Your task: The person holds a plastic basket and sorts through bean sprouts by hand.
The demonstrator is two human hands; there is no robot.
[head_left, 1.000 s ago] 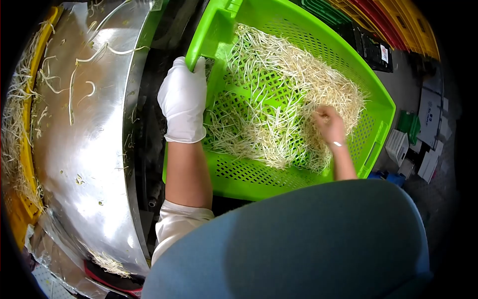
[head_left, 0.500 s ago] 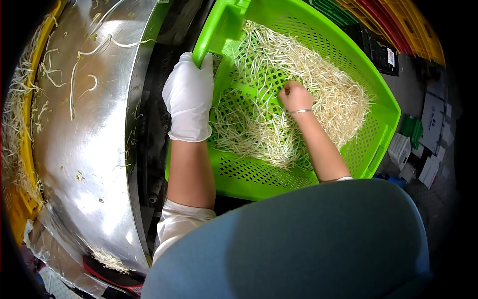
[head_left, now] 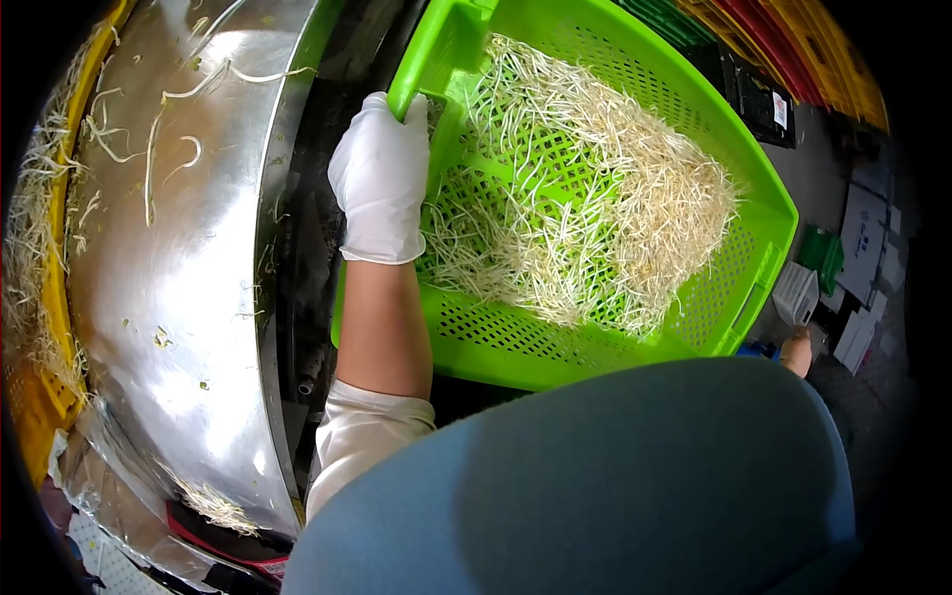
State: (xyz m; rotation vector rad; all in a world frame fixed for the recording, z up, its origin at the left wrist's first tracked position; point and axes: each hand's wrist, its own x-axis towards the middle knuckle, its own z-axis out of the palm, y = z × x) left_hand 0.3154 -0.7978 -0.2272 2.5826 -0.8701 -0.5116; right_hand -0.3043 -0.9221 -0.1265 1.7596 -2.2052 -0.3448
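My left hand (head_left: pixel 380 178), in a white glove, is closed around the left rim of a green plastic basket (head_left: pixel 635 349). The basket has perforated walls and floor. Bean sprouts (head_left: pixel 674 198) lie in it, heaped thickly on the right and spread thinner on the left, where the lattice floor shows through. My right hand (head_left: pixel 796 350), bare, is outside the basket at the lower right. Only a small part of it shows beyond the blue-grey cloth over my front, and its fingers cannot be made out.
A shiny metal surface (head_left: pixel 188 288) on the left carries stray sprouts. A yellow crate (head_left: pixel 64 327) with sprouts stands beyond it. Stacked yellow and red crates (head_left: pixel 793 50) are at the upper right. Boxes (head_left: pixel 863 243) and a small green container (head_left: pixel 820 256) sit on the floor.
My right hand has left the sprouts in the basket and moved out to the lower right. My left hand keeps its hold on the rim.
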